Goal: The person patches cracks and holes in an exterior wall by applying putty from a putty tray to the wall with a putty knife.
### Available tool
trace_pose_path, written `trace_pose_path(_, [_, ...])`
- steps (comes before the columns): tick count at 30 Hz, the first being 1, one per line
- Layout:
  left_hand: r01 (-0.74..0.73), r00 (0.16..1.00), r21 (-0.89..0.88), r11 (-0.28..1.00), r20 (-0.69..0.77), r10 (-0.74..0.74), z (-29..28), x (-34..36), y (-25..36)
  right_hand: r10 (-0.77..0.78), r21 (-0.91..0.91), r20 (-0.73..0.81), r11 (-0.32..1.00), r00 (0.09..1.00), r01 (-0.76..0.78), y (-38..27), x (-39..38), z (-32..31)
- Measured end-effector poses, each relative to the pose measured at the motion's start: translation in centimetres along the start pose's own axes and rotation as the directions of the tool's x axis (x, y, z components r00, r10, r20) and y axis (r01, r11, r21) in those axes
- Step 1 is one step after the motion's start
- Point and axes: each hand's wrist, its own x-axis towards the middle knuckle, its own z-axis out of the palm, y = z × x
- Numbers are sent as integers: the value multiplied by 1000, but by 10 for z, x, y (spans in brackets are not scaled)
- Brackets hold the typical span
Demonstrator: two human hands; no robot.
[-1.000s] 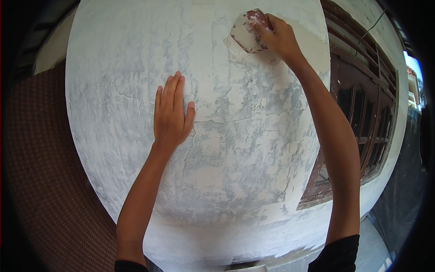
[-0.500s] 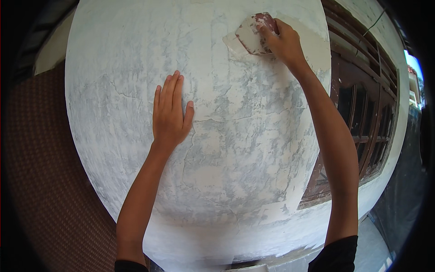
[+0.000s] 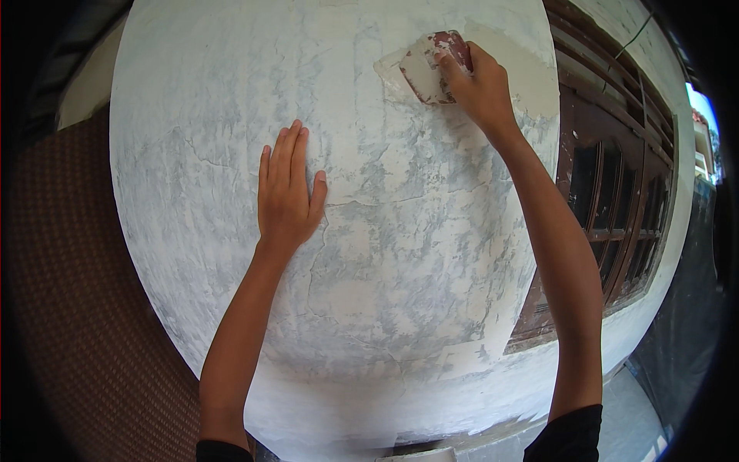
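Observation:
A flat, reddish-brown putty scraper (image 3: 428,71) coated with pale filler is gripped in my right hand (image 3: 481,86), high on the wall to the right. Its blade rests against a smooth cream patch of filler (image 3: 512,61) that spreads around it. My left hand (image 3: 291,189) lies flat on the white wall (image 3: 369,285), left of centre, fingers pointing up and thumb apart, holding nothing. The wall's surface is blotched grey and white, and thin cracks run across it near my left hand.
To the right is a brown wooden window (image 3: 616,192) with dark panes and slats above. A brown woven panel (image 3: 85,308) stands at the left. Low down, below the wall, a pale ledge (image 3: 493,446) shows. Dark sheeting (image 3: 681,308) hangs at the far right.
My right hand has moved the scraper slightly downward on the wall, with its blade tilting a little. The left hand stays pressed on nearly the same spot.

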Motion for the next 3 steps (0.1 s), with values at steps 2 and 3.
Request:
trace_pose_path(2, [4, 1000, -9, 1000, 5, -4, -1, -1, -1, 242, 253, -50, 942, 969, -222, 21, 8, -25])
trace_pose_path(3, [15, 1000, -10, 1000, 5, -15, 0, 0, 0, 240, 253, -50, 942, 969, -221, 28, 10, -22])
